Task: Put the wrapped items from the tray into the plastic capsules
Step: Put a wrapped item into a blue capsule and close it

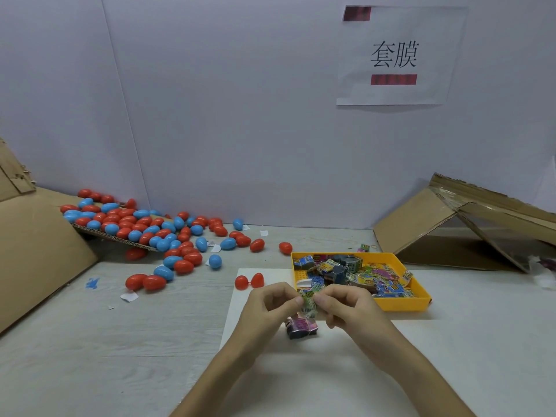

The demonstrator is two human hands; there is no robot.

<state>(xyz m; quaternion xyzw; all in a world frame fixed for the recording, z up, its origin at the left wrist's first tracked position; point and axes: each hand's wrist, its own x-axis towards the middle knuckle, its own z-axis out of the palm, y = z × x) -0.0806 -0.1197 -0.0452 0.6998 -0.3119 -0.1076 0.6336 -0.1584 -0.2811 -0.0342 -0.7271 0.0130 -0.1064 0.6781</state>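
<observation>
Left hand (272,305) and right hand (346,303) pinch one wrapped item (308,300), seemingly green, beside yellow tray (400,303). Open red capsule (249,281) lies left of tray.

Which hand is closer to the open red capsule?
Left. The left hand is just in front of the open red capsule; the right hand is farther right, beside the yellow tray.

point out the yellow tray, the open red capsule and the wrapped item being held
yellow tray (403,303): head view, front wall
open red capsule (241,282): head view, left half
wrapped item (308,300): head view, middle of the green wrapper
</observation>
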